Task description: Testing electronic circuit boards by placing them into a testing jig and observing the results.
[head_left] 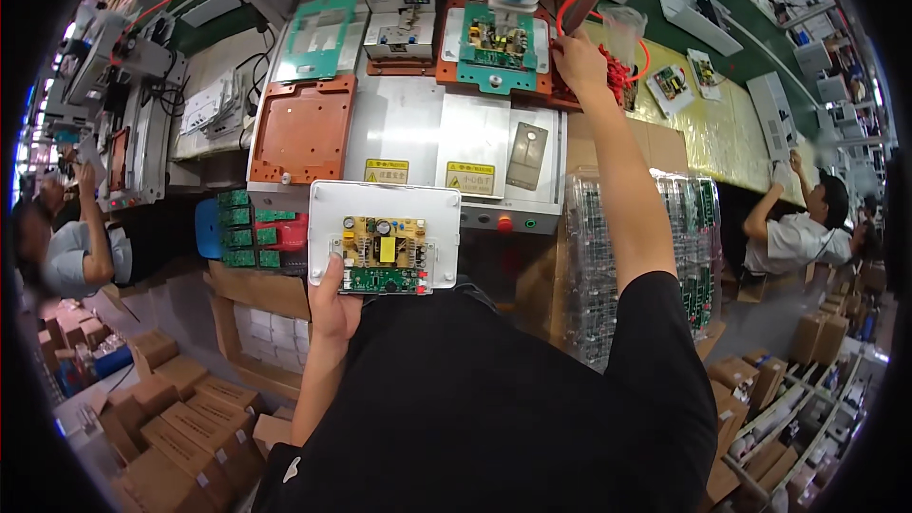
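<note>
My left hand point(332, 306) grips the lower left edge of a white plastic housing point(385, 199), thumb on top. In the housing sits a circuit board point(388, 249) with a yellow transformer and a green strip along its near edge. Small red parts show at the board's near right corner. My right arm stretches far forward to the right. There my right hand point(581, 62) is at a heap of small red parts point(617, 74), beside the machine. Its fingers look curled; what they hold, if anything, is hidden.
A press fixture point(496, 79) holds another board in a green frame. Left of it stand a metal control box point(401, 24) and an orange tray point(304, 128). Clear packs of boards point(646, 256) are stacked at right, green boards point(249, 233) at left. Co-workers point(807, 228) sit on both sides.
</note>
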Action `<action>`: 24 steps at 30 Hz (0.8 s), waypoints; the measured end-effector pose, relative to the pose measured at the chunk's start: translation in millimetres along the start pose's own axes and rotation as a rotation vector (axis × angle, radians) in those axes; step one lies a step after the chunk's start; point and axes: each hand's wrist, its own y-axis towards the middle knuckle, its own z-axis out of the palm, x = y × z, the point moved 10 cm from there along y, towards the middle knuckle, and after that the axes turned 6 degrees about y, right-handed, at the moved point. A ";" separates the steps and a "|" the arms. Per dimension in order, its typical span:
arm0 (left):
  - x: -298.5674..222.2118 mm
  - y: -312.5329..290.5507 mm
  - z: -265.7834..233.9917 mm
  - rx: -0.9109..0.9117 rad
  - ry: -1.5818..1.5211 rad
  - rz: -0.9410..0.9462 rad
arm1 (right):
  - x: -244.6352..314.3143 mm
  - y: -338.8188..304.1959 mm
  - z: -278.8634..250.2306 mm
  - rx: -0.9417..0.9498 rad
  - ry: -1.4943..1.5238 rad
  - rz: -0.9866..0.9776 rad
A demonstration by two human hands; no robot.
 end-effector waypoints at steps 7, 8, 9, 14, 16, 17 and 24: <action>1.9 9.4 15.4 0.046 0.023 -0.007 | -20.4 2.6 -17.7 -0.146 0.213 0.082; -0.4 13.6 18.5 0.049 0.024 -0.003 | -29.1 7.4 -18.9 -0.151 0.215 0.081; -2.8 15.1 25.1 0.073 0.027 -0.012 | -40.3 8.2 -30.8 -0.230 0.220 0.042; -21.7 21.2 44.0 0.079 0.025 0.047 | -7.0 0.1 -101.3 -0.392 0.636 0.052; -25.3 30.7 58.3 0.114 -0.011 0.050 | 12.1 -8.4 -138.0 -0.387 0.795 -0.014; -29.2 36.7 67.6 0.119 -0.036 0.068 | 16.5 -7.5 -146.0 -0.394 0.857 -0.068; -53.1 59.2 98.7 0.177 -0.021 0.257 | 201.7 -96.3 -193.8 -0.028 0.749 -0.447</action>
